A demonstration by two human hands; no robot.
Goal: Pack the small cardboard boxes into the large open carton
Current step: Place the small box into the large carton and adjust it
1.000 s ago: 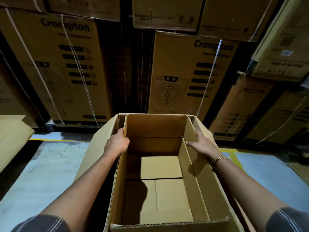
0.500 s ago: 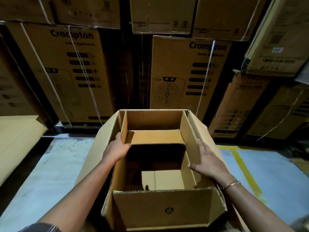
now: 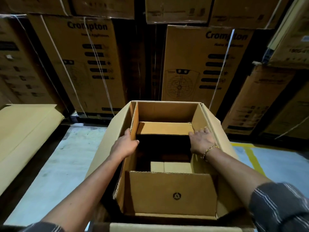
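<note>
Reaching forward from the bottom of the frame, both arms are extending into the large open carton [image 3: 168, 195], which is sitting on the pale floor [image 3: 55, 158] in front of stacked Crompton boxes [image 3: 205, 64]. The left hand [image 3: 124, 146] is lying against the carton's left wall, its thumb hooking over the corrugated edge and its fingers spreading flat on the outer side; it is bracing the wall and holding nothing else. The right hand [image 3: 202, 141] is pressing on the inner right wall, fingers half curled near the corner of an inner flap [image 3: 165, 128] that is lying level across the far end. Whether those fingertips are actually pinching the flap is hard to say, since the corner is falling into shadow. A gold bracelet [image 3: 209, 150] is hanging at the right wrist. Down inside, beyond the near wall, the tops of small cardboard boxes [image 3: 172, 167] are showing side by side on the bottom, the rest of the interior being too dark to read. A folded sheet of cardboard [image 3: 25, 131] is lying to the left, well apart.
</note>
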